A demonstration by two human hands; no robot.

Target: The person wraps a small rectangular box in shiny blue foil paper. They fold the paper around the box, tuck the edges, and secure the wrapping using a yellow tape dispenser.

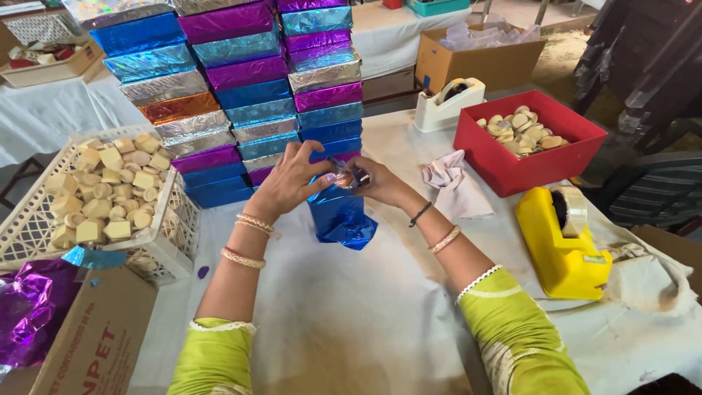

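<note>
Where the picture ends at its lower edge, both green-sleeved forearms are cut off, and a cardboard box [95, 344] with crumpled purple foil [29, 307] beside it runs out of view at the lower left. On the white-clothed table [351, 314] the left hand [289, 183] and right hand [376, 184] meet over a blue foil sheet [341, 216]. Its long axis runs roughly up and down in the view, the loose lower end hanging toward the person and the upper end gathered between the fingers. Both hands pinch narrowly at that upper end around something small and pinkish; what it is cannot be made out, since fingers and foil cover most of it. To the right a yellow tape dispenser [559, 245] stands near the table's edge. To the left sits a white lattice basket [29, 227] of pale blocks. Farther off lie a pinkish cloth [450, 175], a red box [537, 164] of round pale pieces and a white tape dispenser [447, 102]. Behind the hands rises a stack of foil-wrapped boxes [248, 80], its top cut off.
</note>
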